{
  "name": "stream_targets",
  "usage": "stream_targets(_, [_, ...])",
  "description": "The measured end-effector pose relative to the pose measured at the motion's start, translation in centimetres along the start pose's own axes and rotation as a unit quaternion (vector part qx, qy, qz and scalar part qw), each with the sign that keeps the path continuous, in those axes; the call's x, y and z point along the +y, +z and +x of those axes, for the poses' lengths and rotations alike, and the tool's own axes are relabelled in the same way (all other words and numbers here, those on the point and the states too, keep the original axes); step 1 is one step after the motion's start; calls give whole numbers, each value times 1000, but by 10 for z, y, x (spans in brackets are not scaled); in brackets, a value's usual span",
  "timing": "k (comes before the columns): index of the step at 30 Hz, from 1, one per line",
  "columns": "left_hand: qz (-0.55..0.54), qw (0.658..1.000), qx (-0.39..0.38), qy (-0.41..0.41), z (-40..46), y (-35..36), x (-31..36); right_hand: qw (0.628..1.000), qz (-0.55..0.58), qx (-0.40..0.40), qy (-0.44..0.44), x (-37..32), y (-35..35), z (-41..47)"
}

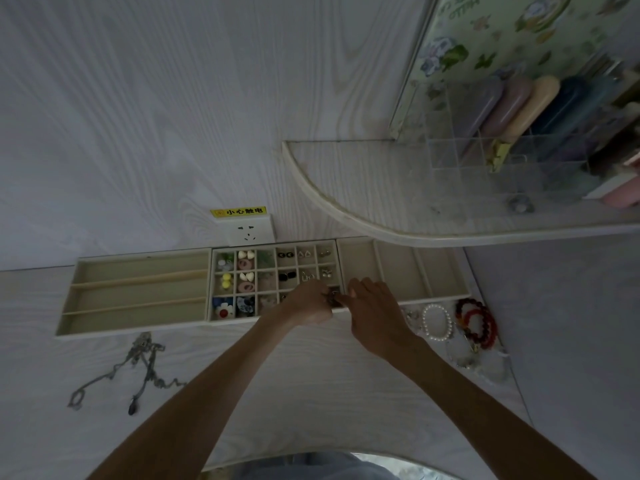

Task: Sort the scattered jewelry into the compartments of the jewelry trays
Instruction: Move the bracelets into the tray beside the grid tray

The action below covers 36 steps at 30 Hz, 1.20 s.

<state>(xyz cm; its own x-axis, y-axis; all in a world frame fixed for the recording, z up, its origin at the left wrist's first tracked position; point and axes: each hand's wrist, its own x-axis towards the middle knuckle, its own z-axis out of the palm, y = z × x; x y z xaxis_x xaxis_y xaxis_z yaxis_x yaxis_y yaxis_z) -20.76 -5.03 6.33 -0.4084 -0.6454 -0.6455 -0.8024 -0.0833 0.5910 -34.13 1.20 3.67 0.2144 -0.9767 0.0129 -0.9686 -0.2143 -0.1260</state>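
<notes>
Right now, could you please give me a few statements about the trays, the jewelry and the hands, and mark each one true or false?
1. Both the left hand and the right hand meet over the near right corner of the middle tray. True.
2. The left tray is full of earrings. False: its long compartments show no jewelry.
3. The white pearl bracelet lies on the table, right of the hands. True.
4. The necklaces lie in the right tray. False: they lie on the table, in front of the left tray.
5. The red bead bracelets lie beside the pearl bracelet. True.

White woodgrain table [311,375], three jewelry trays [138,292], necklaces [138,365], bracelets [460,323]
</notes>
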Motion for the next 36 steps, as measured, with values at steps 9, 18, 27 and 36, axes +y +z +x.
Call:
stream_targets(9, [24, 999, -41, -22, 1, -17, -2, 998, 3, 16, -59, -2, -7, 7])
stream_targets(18, [77, 994, -71, -37, 10, -14, 3, 994, -28, 0, -108, -1, -16, 19])
stream_targets(27, [79, 994, -64, -28, 12, -12, 3, 992, -50, -9, -117, 1, -16, 20])
stream_targets(36, [54, 996, -68, -20, 13, -15, -3, 993, -24, -28, -115, 2, -18, 21])
